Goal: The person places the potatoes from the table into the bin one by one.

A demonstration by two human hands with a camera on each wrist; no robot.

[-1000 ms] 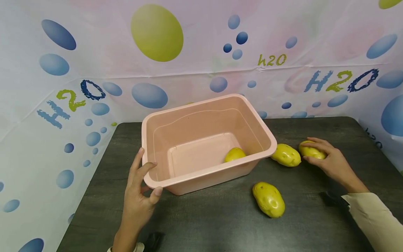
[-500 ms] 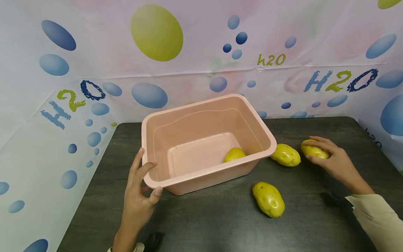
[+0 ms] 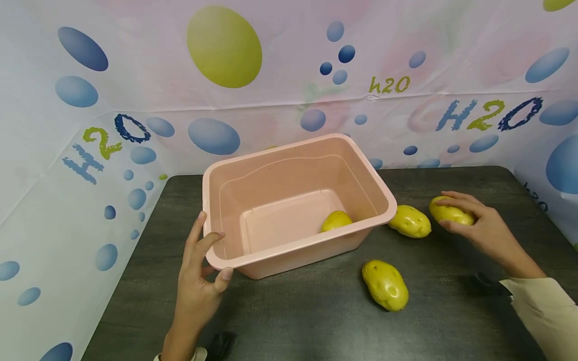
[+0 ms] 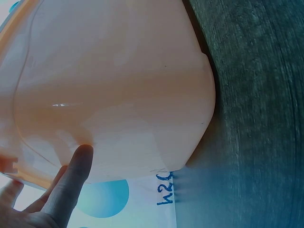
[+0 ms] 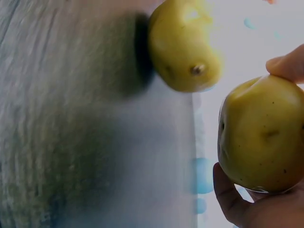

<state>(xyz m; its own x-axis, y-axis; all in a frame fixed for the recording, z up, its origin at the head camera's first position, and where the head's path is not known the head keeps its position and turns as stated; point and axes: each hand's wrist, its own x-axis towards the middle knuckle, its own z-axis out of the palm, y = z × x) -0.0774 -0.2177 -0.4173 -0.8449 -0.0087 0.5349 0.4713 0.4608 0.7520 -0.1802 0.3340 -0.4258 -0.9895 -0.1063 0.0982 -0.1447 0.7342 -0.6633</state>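
Note:
My left hand (image 3: 198, 286) grips the near left corner of a pink plastic basin (image 3: 289, 250), its index finger over the rim and inside. In the left wrist view the fingers lie against the wall of the basin (image 4: 123, 95). My right hand (image 3: 489, 235) holds a yellow potato (image 3: 451, 212) at the right, pinched between thumb and fingers. In the right wrist view this potato (image 5: 261, 135) fills the grasp; whether it touches the table is hard to tell. One potato (image 3: 336, 220) lies inside the basin, partly hidden by its front wall.
A second potato (image 3: 411, 221) lies close to the basin's right end, between it and my right hand. Another potato (image 3: 385, 286) rests in front of the basin on the dark table (image 3: 307, 311). A printed sheet (image 3: 280, 55) hangs behind and along the left side.
My right hand and the potato in it have shifted slightly right and away from the neighbouring potato. The left hand, the basin and the other potatoes stay in place.

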